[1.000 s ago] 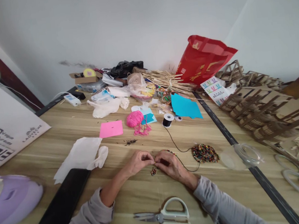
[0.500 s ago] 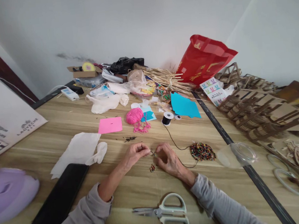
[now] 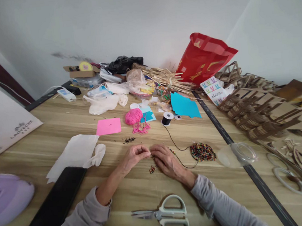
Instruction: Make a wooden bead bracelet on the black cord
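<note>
My left hand (image 3: 135, 156) and my right hand (image 3: 166, 160) meet fingertip to fingertip over the wooden table (image 3: 138, 193), both pinching a thin black cord (image 3: 174, 143) strung with small beads. A short beaded end (image 3: 152, 169) lies just below the fingers. The cord runs back to a black thread spool (image 3: 167, 118). A pile of coloured beads (image 3: 202, 151) lies to the right of my right hand.
Scissors (image 3: 167, 215) lie near the front edge. A black phone (image 3: 52, 204), white tissue (image 3: 76, 155) and a purple object (image 3: 5, 196) are at left. A clear plastic lid (image 3: 237, 153), pink yarn (image 3: 133, 116), paper sheets, a red bag (image 3: 204, 58) and wooden cutouts (image 3: 261, 112) lie beyond.
The view has shifted slightly to the right and down. My hands stay together on the cord, with small finger movements only.
</note>
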The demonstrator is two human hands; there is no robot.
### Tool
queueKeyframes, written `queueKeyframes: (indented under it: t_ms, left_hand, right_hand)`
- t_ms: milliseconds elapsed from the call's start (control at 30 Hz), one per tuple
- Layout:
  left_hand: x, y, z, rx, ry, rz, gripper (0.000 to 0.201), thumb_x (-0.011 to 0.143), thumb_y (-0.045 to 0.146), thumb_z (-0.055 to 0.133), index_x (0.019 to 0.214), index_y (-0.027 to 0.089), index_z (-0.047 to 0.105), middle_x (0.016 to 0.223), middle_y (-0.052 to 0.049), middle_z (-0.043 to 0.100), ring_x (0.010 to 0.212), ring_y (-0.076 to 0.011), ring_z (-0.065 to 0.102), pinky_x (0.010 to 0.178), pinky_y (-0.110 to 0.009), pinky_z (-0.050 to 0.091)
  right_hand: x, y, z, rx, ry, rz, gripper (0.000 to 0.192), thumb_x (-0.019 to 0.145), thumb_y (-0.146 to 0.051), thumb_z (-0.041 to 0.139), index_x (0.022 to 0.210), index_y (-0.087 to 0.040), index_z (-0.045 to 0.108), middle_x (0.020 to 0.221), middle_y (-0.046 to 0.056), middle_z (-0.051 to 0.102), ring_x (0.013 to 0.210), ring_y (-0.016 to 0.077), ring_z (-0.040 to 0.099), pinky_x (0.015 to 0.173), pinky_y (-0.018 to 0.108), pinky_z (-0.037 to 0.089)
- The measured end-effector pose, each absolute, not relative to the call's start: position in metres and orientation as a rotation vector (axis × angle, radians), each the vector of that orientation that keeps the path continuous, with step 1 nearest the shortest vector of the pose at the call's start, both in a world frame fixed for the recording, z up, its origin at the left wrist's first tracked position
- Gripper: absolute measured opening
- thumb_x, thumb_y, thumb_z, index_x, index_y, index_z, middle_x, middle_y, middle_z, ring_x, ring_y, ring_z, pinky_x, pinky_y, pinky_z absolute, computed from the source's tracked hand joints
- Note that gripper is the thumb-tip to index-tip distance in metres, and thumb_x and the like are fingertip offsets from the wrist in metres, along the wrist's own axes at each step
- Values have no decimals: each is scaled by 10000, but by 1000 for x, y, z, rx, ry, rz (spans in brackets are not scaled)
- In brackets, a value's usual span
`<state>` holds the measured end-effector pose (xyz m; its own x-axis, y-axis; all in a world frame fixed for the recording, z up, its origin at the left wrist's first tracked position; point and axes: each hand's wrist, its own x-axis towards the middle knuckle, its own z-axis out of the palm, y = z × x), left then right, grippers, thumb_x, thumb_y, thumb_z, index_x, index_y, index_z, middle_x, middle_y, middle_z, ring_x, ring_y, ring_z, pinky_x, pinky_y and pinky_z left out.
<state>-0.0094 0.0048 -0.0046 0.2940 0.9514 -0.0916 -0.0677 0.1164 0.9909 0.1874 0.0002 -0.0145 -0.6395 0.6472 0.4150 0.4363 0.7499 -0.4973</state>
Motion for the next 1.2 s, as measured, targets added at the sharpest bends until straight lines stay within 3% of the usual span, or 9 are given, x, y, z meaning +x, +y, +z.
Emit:
queueKeyframes:
  t_ms: [333,533,633,767,833,967,1067,1200]
  left_hand:
    - [-11,6,-6,1186,1040,996,256,644,360,718,681,135,602,613,9,611,603,-117,538,627,-243,432]
    - [-12,6,-6,1189,1040,986,236,655,338,716,674,131,603,610,11,610,595,-109,532,613,-233,417]
    - [-13,5,-4,1213,1017,991,225,670,330,708,679,128,610,621,7,610,597,-105,522,594,-223,401]
    - [-14,3,-1,1183,952,1004,217,687,322,704,688,126,610,823,-58,698,686,-125,575,645,-238,433]
    - [-14,2,0,1157,927,1001,213,698,314,702,688,127,599,921,-87,713,735,-140,605,675,-252,448]
    - [-15,3,-3,1172,898,1001,199,734,302,683,703,128,592,930,-100,726,757,-155,631,686,-264,463]
    - [-15,3,-5,1184,889,1001,186,745,290,681,718,128,595,919,-98,731,739,-149,634,685,-261,465]
    - [-14,4,-6,1166,876,1010,186,761,288,676,731,128,585,917,-95,731,719,-143,640,677,-258,467]
  right_hand:
    - [190,-3,-22,-1041,-2368,311,116,891,-181,484,896,-187,599,861,79,556,842,219,497,777,371,411]
    - [200,3,-23,-1000,-2028,430,222,806,-130,472,1007,-184,549,946,78,575,898,215,526,795,360,432]
    - [212,12,-25,-1089,-1796,532,225,799,-132,429,984,-186,544,897,54,585,857,190,552,773,328,452]
    - [229,28,-22,-1192,-1669,562,164,835,-208,435,952,-177,546,877,47,599,839,174,573,759,294,463]
    - [238,34,-16,-1235,-1749,543,156,844,-233,444,931,-168,556,847,50,614,772,165,580,700,272,463]
    - [255,36,2,-1379,-2185,465,94,824,-236,503,830,-172,572,691,17,617,583,133,552,549,229,387]
    - [262,31,12,-1638,-2508,253,91,811,-242,554,750,-180,580,664,21,633,593,145,580,535,235,314]
    - [259,23,16,-1778,-2734,130,121,848,-231,516,786,-174,603,716,50,666,665,166,619,549,253,264]
